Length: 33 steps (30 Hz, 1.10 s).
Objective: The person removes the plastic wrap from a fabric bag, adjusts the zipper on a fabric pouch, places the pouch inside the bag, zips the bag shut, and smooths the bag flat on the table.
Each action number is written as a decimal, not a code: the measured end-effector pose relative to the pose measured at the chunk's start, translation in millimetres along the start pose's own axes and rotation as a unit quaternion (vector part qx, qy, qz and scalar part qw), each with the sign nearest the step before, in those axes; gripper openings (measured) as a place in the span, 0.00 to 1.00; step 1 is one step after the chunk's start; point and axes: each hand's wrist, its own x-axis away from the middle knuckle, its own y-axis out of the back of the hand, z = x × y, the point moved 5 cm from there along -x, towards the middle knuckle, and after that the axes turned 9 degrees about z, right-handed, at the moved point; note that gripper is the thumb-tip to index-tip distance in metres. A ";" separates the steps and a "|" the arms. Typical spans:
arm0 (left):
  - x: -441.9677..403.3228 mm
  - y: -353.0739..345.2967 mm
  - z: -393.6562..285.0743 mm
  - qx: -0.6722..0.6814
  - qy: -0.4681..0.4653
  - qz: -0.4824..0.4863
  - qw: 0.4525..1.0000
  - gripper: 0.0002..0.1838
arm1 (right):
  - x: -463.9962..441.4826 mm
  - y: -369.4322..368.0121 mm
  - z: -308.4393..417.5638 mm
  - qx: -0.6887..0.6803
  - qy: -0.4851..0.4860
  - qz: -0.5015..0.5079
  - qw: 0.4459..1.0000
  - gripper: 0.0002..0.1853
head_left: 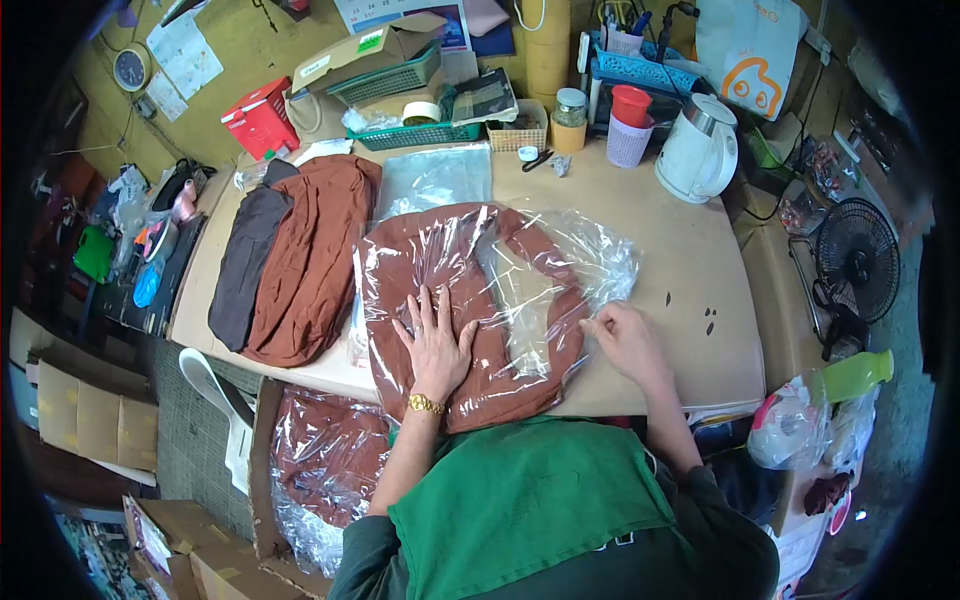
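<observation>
A folded rust-brown garment [425, 255] lies on the table inside a transparent plastic bag [600, 250]. The bag's loose, crinkled end spreads to the upper right. My left hand [437, 345] rests flat on the bagged garment, fingers spread, a gold watch at the wrist. At the garment's right edge, my right hand [618, 338] has its fingers pinched together on the edge of the plastic bag. To the left, more folded clothing in rust-brown [310, 260] and dark grey [245, 265] lies unbagged. Flat plastic bags [435, 175] lie behind the garment.
A box [262, 490] below the table's left front holds bagged brown garments. Along the back stand green baskets [415, 133], a glass jar [571, 110], a cup [628, 135] and a white kettle [695, 155]. A black fan [858, 255] stands at the right.
</observation>
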 end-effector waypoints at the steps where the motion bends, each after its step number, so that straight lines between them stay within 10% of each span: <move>1: -0.7 -0.5 0.7 0.002 0.001 -0.002 1.000 0.38 | -2.2 -8.6 -4.4 0.079 0.021 -0.002 0.997 0.06; 8: -0.5 -1.6 -1.0 -0.003 0.003 0.010 1.000 0.39 | -22.7 -12.6 -53.7 -0.235 0.037 -0.185 0.953 0.10; 17: -0.6 0.3 -0.7 0.006 0.001 0.005 1.000 0.39 | -51.9 -23.1 -16.7 0.174 -0.086 0.009 0.981 0.26; 24: -2.0 -0.4 0.3 0.006 -0.002 -0.005 1.000 0.38 | -34.5 -16.1 -20.7 0.196 0.105 -0.195 0.955 0.24; 26: -1.9 -0.2 0.6 0.004 -0.002 -0.004 1.000 0.38 | -36.8 -18.7 -38.0 0.034 -0.072 -0.060 0.995 0.21; 33: -2.2 0.0 1.6 0.007 -0.003 -0.008 1.000 0.38 | -20.8 2.6 -32.3 0.186 -0.112 -0.063 0.974 0.13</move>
